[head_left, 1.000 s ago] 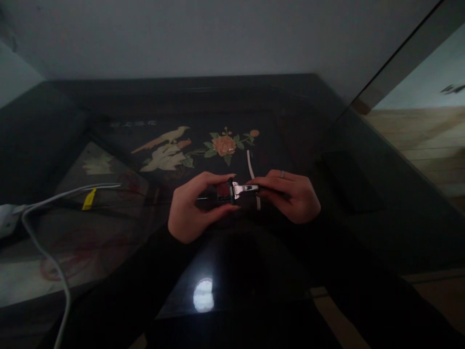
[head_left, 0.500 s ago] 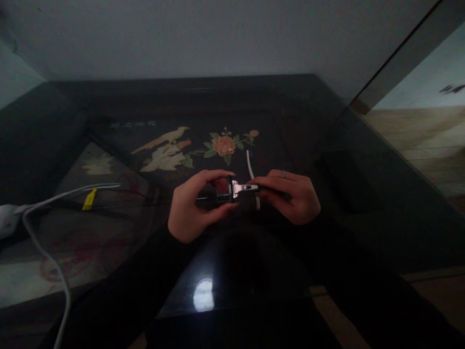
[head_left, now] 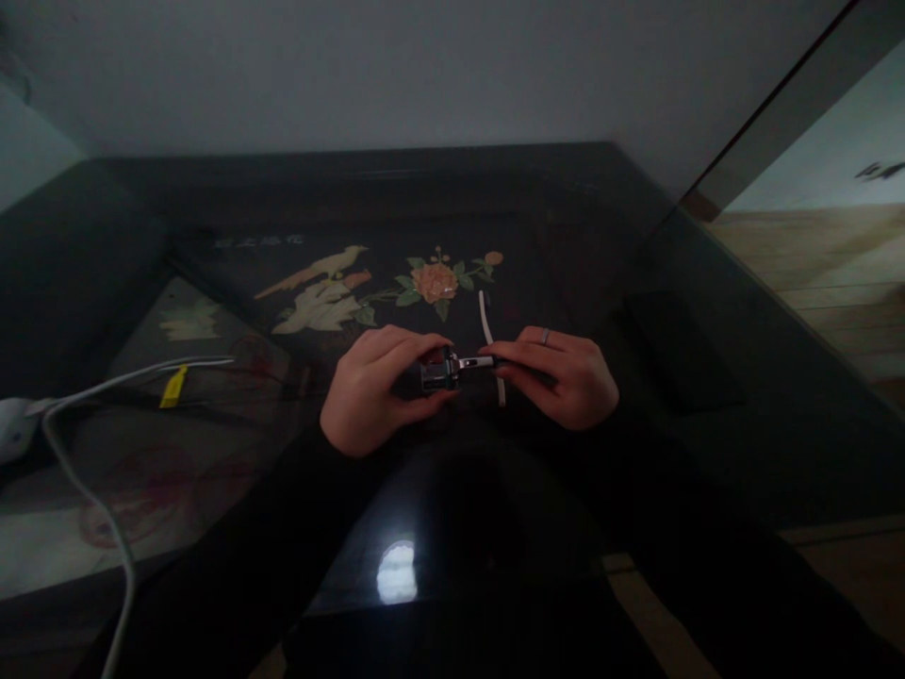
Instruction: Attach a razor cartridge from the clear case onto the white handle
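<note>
Between my two hands is a razor point(head_left: 475, 362) with a silver neck, held level above the dark tabletop. My right hand point(head_left: 569, 382) pinches its black handle between thumb and fingers; the handle's far end is hidden in the hand. My left hand point(head_left: 368, 391) curves around the razor's head, thumb below and fingers above. A small dark box-like piece point(head_left: 434, 376) shows inside that grip, against the head; whether it is joined to the head I cannot tell. Under the razor, a thin curved white strip point(head_left: 486, 319) lies on the table, partly covered by my right fingers.
The glossy table point(head_left: 566, 490) has a bird-and-flower picture point(head_left: 434, 282). On the left lie a white cable point(head_left: 91, 492) with a yellow tag point(head_left: 173, 387) and a white plug-like block point(head_left: 15, 426). A dark flat rectangle point(head_left: 679, 349) is at the right. A wall point(head_left: 353, 75) stands behind.
My left hand has closed in around the razor's head, and the dark box-like piece shows more clearly. The razor has tilted, its neck looking narrower. My right hand has shifted slightly left.
</note>
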The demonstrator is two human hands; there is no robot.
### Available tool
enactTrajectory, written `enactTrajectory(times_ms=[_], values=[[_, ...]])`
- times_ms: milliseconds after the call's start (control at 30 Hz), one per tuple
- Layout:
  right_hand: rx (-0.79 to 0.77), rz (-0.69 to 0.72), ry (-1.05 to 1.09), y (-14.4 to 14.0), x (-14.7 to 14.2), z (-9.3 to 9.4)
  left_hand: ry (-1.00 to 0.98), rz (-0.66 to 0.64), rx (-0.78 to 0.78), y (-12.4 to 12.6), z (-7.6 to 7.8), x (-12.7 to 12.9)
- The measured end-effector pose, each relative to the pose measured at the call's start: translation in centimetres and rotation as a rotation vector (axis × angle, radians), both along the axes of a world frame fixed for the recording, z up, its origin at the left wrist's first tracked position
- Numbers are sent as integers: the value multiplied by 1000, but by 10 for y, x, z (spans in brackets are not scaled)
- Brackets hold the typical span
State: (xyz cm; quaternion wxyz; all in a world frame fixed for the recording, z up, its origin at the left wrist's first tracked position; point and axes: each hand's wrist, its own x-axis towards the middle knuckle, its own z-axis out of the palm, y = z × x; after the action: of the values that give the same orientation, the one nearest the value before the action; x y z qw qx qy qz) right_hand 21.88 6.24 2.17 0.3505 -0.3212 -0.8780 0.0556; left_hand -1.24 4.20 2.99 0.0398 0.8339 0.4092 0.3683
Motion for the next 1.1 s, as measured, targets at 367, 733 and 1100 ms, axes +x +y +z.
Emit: enactTrajectory(times_ms=[367,733,1100], values=[[-88,117,214,-6,-11,0,-559,-144,-229,-4,-18,6],[-95,79,115,-3,-7,2,-365,-88,-198,-1,-10,2],[-65,-18,-43,1,-2,-7,-12,-15,-64,7,-11,-5]])
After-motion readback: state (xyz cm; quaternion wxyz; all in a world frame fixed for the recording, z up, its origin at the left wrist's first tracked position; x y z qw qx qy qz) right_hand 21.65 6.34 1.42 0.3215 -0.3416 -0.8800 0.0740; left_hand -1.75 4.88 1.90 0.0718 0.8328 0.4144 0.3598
